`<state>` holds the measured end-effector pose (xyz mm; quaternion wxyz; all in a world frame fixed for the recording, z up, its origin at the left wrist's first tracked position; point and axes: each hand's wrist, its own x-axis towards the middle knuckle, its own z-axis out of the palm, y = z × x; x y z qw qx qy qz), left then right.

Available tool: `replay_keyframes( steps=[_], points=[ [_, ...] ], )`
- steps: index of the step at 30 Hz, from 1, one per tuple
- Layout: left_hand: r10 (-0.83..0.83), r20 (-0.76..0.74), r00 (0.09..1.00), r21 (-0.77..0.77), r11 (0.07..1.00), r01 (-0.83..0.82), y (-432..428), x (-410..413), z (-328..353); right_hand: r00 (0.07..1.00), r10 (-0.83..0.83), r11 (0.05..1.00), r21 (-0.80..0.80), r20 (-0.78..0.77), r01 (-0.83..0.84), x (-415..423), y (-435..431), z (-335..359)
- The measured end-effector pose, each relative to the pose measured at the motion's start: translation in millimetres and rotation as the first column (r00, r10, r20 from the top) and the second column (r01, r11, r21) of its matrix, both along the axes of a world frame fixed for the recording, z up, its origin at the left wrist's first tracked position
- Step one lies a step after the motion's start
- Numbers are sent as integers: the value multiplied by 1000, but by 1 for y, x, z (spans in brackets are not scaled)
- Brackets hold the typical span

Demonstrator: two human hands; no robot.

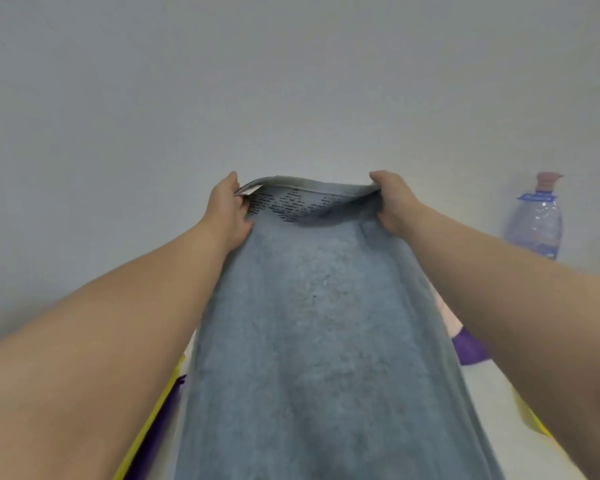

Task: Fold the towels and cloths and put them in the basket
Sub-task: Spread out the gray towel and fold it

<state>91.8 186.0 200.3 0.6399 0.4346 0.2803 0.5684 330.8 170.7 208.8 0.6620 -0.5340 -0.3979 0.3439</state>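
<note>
Head view: a blue-grey towel (312,323) fills the centre and bottom of the frame, hanging from its top edge, which is stretched across the middle of the frame. The left hand (227,209) grips the top left corner beside a white label (246,189). The right hand (394,202) grips the top right corner, fingers curled round the hem. A dark patterned band (291,202) runs just under that edge. A purple cloth (468,344) shows right of the towel, a yellow edge (153,410) at lower left. A clear plastic bottle (536,220) stands at the right against the grey wall (291,81).
</note>
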Motion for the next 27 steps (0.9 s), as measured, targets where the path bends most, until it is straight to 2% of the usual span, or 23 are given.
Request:
replay_keyframes(
  steps=[6,13,15,19,21,23,25,26,27],
  points=[
    [-38,-58,998,-144,989,30,-22,-11,-41,995,57,995,-72,-80,-63,-5,-32,-62],
    [-28,-36,999,-233,972,19,-73,-15,-70,994,-32,988,-156,-101,16,-13,-88,-92],
    [-1,-14,1000,-255,967,-3,-95,-17,-76,993,-91,983,-170,-77,77,-18,-108,-97],
    [121,28,992,-263,959,-109,-139,-26,-88,962,-254,957,-119,99,265,-25,-151,-109],
    [248,-83,965,-255,931,-261,-157,-34,-97,931,-287,944,-100,224,315,-27,-173,-119],
    [354,-300,886,-197,886,-420,-171,-46,-108,878,-304,921,-122,369,370,-31,-199,-126],
    [262,-594,760,-121,905,-407,-185,-61,-124,737,-352,886,-48,578,461,-38,-230,-134],
    [131,-751,647,-118,938,-327,-196,-68,-132,640,-366,876,18,675,481,-37,-238,-142],
    [-6,-875,483,-135,963,-232,-207,-73,-138,572,-297,882,-9,765,471,-38,-247,-148]
  ],
)
